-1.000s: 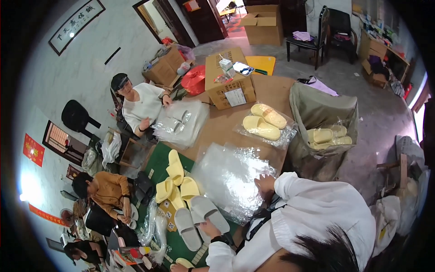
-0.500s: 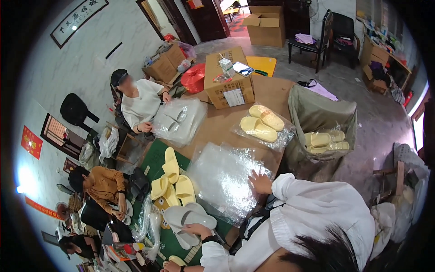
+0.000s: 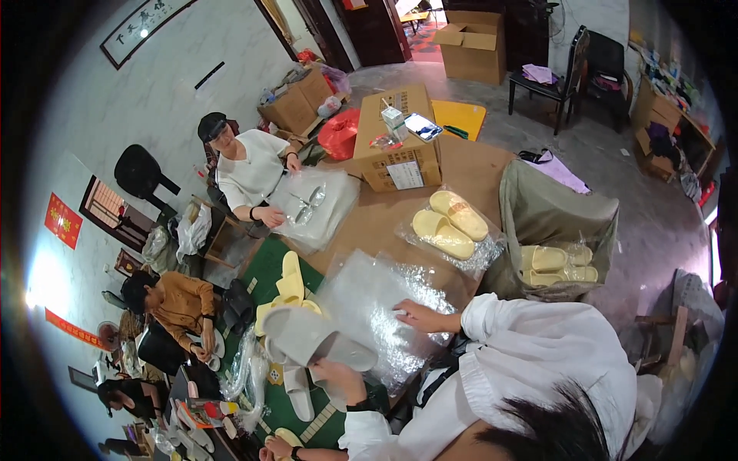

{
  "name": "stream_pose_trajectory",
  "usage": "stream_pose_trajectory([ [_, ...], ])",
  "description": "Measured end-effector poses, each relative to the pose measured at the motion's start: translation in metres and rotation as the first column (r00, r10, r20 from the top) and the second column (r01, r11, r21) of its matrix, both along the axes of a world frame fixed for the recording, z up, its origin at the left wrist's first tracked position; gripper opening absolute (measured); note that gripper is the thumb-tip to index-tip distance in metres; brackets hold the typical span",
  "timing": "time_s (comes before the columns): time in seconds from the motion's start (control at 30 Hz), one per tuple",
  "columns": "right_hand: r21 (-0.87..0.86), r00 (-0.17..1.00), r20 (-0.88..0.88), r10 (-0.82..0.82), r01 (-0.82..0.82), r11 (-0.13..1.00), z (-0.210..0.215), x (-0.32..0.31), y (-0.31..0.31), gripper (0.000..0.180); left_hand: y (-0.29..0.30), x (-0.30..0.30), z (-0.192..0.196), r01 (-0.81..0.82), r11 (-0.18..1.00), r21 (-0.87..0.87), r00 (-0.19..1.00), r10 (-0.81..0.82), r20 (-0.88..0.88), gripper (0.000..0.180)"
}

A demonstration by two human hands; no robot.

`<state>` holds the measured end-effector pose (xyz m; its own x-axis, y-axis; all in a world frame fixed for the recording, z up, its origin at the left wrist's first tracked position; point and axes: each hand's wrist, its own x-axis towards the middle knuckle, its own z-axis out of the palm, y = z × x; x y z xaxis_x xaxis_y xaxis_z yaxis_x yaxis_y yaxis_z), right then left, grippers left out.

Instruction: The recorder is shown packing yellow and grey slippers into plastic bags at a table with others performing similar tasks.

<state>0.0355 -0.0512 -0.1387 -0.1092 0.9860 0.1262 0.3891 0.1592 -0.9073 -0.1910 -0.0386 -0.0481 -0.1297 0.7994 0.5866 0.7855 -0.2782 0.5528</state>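
Note:
My left hand [image 3: 338,378] grips a pair of light grey slippers [image 3: 296,332], lifted above the table. Under and beside them, another grey slipper [image 3: 298,393] lies on the green mat [image 3: 261,265]. My right hand [image 3: 423,316] is over a stack of clear plastic bags [image 3: 357,288], fingers drawn together on the top bag; the fingertips are small and partly unclear. Several yellow slippers [image 3: 290,278] sit on the mat behind the grey pair, partly covered by it. Farther right, a bagged pair of yellow slippers [image 3: 444,234] rests on the brown table.
A cardboard box [image 3: 396,146] with a phone on top stands at the back. To the right, a fabric-lined bin [image 3: 560,230] holds bagged yellow slippers. A co-worker in white [image 3: 250,173] handles bags across the table; another in brown [image 3: 181,307] works at the left. A third person's hand [image 3: 278,447] shows below.
My left hand has raised the grey slippers off the mat and brought them toward the bags. My right hand has gone from lying spread to fingers drawn together, moving slightly left.

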Motion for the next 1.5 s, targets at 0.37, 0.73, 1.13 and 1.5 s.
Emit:
stream_pose_trajectory([
  [0.37,-0.154,0.884,-0.465,0.049,-0.135,0.979,0.119,0.021,0.011,0.072,-0.002,0.091,-0.01,0.424,0.879,-0.218,0.623,-0.109,0.774,0.045],
  [0.73,-0.088,0.633,-0.765,0.12,-0.287,0.954,0.158,0.074,0.007,0.07,-0.003,0.09,-0.077,0.604,0.796,0.016,-0.18,0.117,0.977,0.057],
  [1.13,-0.295,0.943,-0.309,-0.12,0.025,0.955,0.078,0.106,0.023,0.064,-0.02,0.131,-0.111,0.788,0.49,-0.373,0.168,0.412,0.896,0.04],
  [1.5,-0.215,0.986,-0.006,-0.167,0.162,0.963,0.051,0.136,0.025,0.059,-0.001,0.13,-0.111,0.7,0.569,-0.432,0.275,0.343,0.898,0.033],
])
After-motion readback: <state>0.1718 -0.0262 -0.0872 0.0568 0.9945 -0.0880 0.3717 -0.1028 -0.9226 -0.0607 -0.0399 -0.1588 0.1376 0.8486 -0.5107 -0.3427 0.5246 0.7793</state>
